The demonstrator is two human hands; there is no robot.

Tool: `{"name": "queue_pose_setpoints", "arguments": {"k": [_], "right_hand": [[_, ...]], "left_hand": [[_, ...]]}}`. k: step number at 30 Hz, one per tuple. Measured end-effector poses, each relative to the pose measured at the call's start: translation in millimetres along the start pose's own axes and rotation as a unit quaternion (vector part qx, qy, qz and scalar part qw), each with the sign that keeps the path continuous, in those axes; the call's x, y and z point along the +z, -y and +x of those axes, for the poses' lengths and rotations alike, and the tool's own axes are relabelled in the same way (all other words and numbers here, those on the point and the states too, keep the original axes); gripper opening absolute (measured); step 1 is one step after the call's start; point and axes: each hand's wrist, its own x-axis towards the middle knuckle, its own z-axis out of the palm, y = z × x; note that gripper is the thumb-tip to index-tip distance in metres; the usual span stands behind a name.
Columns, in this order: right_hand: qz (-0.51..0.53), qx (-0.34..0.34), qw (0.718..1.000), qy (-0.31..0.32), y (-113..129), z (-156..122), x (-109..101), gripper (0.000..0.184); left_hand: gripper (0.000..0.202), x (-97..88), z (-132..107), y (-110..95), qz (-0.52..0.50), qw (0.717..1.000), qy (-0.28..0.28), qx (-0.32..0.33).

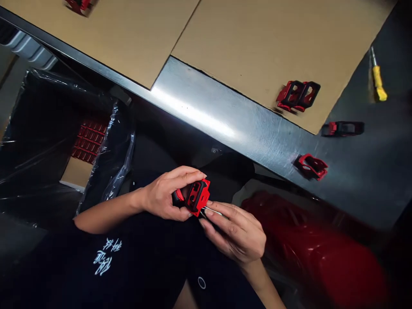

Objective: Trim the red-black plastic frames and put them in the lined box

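The left hand [164, 194] is gripping a red-and-black pedal [195, 197], fingers closed around it, in front of the person's black shirt [106, 262]. The right hand [238, 231] is pinching a thin metal shaft [213, 210] against it. A yellow-handled screwdriver [378, 83] is lying on the steel surface [206, 113].

The tip of the metal shaft [213, 210] is hidden behind the held red pedal [196, 197]; another pedal [79, 5] is cut off above.

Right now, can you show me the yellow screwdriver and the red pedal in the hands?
yellow screwdriver [379, 83]: head view, on the yellow handle.
red pedal [197, 198]: head view, on its red and black face.
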Motion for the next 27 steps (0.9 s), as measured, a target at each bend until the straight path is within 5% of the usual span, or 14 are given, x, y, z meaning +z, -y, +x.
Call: {"name": "queue_pose_setpoints", "arguments": {"k": [19, 27], "right_hand": [[0.009, 0.013, 1.000, 0.026, 1, 11, 3, 0.012], [0.004, 0.022, 0.999, 0.040, 4, 7, 0, 0.010]], "left_hand": [[0.091, 0.5, -4, 3, -0.005, 1.000, 0.013, -0.012], [0.096, -9.7, -2, 8, 0.005, 0.997, 0.071, -0.008]]}}
